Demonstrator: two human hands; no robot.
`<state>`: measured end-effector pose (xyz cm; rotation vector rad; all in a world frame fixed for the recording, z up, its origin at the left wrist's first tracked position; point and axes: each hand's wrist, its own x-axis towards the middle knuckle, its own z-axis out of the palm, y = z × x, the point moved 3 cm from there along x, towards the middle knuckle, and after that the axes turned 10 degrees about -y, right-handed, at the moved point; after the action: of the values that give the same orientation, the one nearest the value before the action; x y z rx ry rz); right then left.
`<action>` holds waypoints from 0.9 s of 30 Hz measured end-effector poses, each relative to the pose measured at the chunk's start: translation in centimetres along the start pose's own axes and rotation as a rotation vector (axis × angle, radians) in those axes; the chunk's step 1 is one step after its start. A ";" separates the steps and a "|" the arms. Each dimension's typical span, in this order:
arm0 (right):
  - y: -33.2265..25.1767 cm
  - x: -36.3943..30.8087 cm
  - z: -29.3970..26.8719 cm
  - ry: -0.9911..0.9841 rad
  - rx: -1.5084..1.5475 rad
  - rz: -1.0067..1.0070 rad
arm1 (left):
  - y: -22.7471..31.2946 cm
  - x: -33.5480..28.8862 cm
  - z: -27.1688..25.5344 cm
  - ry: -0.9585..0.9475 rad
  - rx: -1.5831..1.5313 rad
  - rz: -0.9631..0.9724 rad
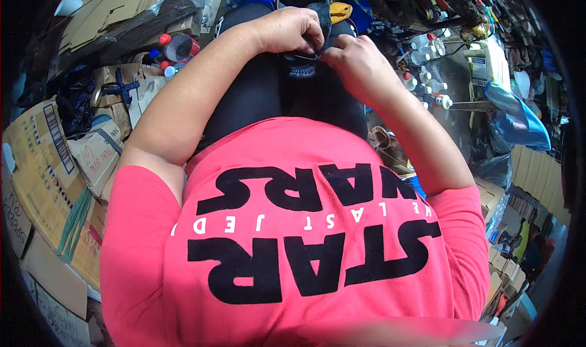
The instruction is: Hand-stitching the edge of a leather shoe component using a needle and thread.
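Between my knees, at the top of the view, rests a dark piece of footwear, seemingly a boot (323,18), with a round opening at its far end. A tan-yellow leather piece (341,12) sticks out on its right side. My left hand (294,32) bends over the boot from the left, thumb and fingers pinched together. Close by on the right, my right hand (359,60) is also closed in a pinch, its fingertips almost meeting the left ones. A thin pale strand (307,57) shows by the left fingertips. What lies inside each pinch is mostly hidden.
Flattened cardboard (104,11) and a clear bottle with a red cap (181,47) are at left. Printed cardboard boxes (43,157) stack nearer. On the right are several small bottles (427,52), a blue plastic bag (519,118) and a brown shoe (383,140).
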<state>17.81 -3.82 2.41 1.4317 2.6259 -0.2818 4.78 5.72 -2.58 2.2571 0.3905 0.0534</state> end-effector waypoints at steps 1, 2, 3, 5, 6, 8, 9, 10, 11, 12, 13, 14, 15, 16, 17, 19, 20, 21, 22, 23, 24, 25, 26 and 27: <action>0.4 -0.2 0.0 0.001 0.001 -0.001 | 0.0 -0.1 0.0 -0.008 -0.011 0.000; 0.8 -0.4 0.1 -0.004 0.077 0.007 | 0.1 -0.2 0.0 -0.017 -0.023 0.001; 1.1 -0.5 0.1 -0.008 0.154 0.015 | 0.2 -0.3 0.0 -0.019 -0.024 -0.002; 1.5 -0.6 -0.2 -0.033 0.203 0.038 | 0.3 -0.3 0.1 -0.022 0.004 -0.005; 1.7 -0.5 -0.3 -0.059 0.249 0.062 | 0.3 -0.3 0.1 -0.024 0.003 -0.005; 1.6 -0.2 -0.3 -0.032 0.236 0.026 | 0.2 -0.4 0.2 -0.051 -0.011 -0.032; 1.4 -0.1 -0.5 -0.024 0.210 0.018 | 0.1 -0.4 0.2 -0.052 -0.012 -0.033; 1.1 0.1 -0.6 -0.016 0.185 0.009 | 0.1 -0.5 0.2 -0.031 0.003 -0.034; 1.0 0.3 -0.3 -0.016 0.186 0.011 | 0.1 -0.5 0.2 -0.012 0.020 -0.034; 1.0 0.5 0.1 -0.001 0.185 0.013 | 0.1 -0.5 0.3 -0.014 0.020 -0.034; 0.9 0.7 0.6 0.015 0.184 0.015 | 0.1 -0.6 0.3 0.034 0.044 -0.012; 0.8 0.9 1.1 0.017 0.184 0.018 | 0.2 -0.6 0.3 0.082 0.067 0.013; 0.8 1.0 1.6 0.055 0.256 0.056 | 0.3 -0.8 0.7 0.081 0.070 0.016; 1.0 1.1 1.9 0.094 0.329 0.093 | 0.5 -1.4 0.9 0.192 0.108 -0.002; 1.3 1.1 1.9 0.128 0.376 0.037 | 1.0 -2.2 1.0 0.306 0.147 -0.025; 2.0 0.4 2.2 0.146 0.483 0.041 | 3.1 -3.8 1.4 0.447 0.173 -0.107; 2.2 0.0 2.2 0.160 0.592 0.039 | 4.1 -5.1 1.4 0.590 0.195 -0.195; 2.4 -0.5 2.3 0.160 0.693 0.057 | 4.7 -6.2 1.5 0.593 0.195 -0.202; 2.7 -1.2 2.2 0.156 0.694 0.050 | 4.7 -7.2 1.7 0.450 0.125 -0.246; 3.4 -2.2 2.4 0.022 0.962 0.211 | 4.6 -8.5 2.0 0.311 0.051 -0.288; 4.3 -3.4 2.9 -0.122 1.220 0.381 | 4.4 -9.9 1.9 0.288 -0.021 -0.254; 5.6 -4.8 3.6 -0.016 1.527 0.206 | 4.0 -11.1 1.2 0.273 -0.022 -0.333; 6.8 -6.5 4.1 0.103 1.821 0.023 | 3.9 -12.0 0.3 0.254 -0.024 -0.404; 7.2 -7.8 3.3 0.354 1.984 0.004 | 2.9 -13.2 -0.7 0.349 0.050 -0.470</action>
<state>28.15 -7.10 0.13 1.5564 1.8945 -3.3638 -7.10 0.54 1.22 2.1476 1.1084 0.1949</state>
